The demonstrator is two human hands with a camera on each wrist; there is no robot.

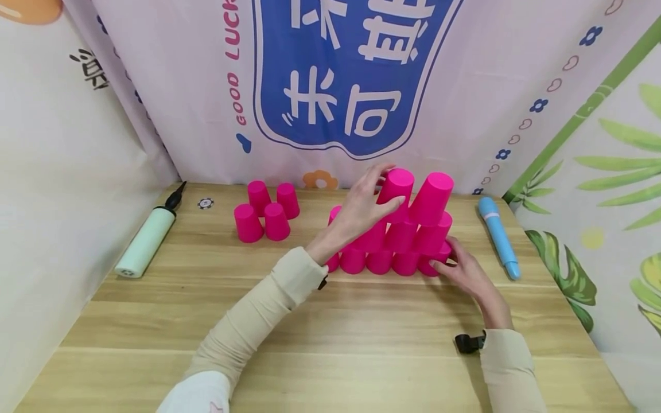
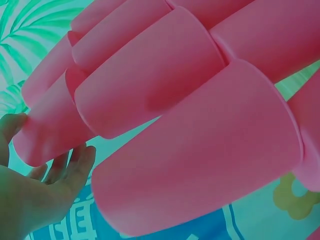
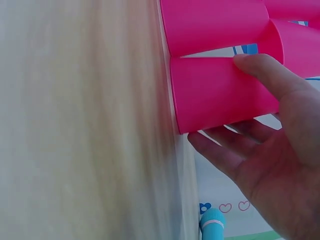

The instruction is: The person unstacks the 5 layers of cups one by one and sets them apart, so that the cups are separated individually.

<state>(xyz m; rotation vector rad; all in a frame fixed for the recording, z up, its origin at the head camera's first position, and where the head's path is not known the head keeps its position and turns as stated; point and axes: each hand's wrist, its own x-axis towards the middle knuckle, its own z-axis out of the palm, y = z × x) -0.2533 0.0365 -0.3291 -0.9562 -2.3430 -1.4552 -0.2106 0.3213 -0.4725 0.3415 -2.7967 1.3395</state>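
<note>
Bright pink cups stand upside down in a stacked wall of three tiers, with two cups in the top tier. My left hand [image 1: 364, 206] holds the left top-tier cup [image 1: 400, 186], thumb on its near side and fingers behind. In the left wrist view, that cup [image 2: 52, 125] sits between thumb and fingertips. The other top cup [image 1: 434, 198] leans slightly right in the head view. Low at the right end, my right hand [image 1: 467, 269] grips the last bottom-row cup [image 3: 220, 95], thumb on one side and fingers on the other. My left forearm hides part of the wall's left end.
Several loose pink cups [image 1: 248, 223] stand in a cluster at the back left. A pale green hand pump [image 1: 147, 241] lies by the left edge, near a small round chip [image 1: 205, 203]. A light blue stick [image 1: 499, 238] lies at the right. Printed cloth [image 1: 181, 74] hangs behind.
</note>
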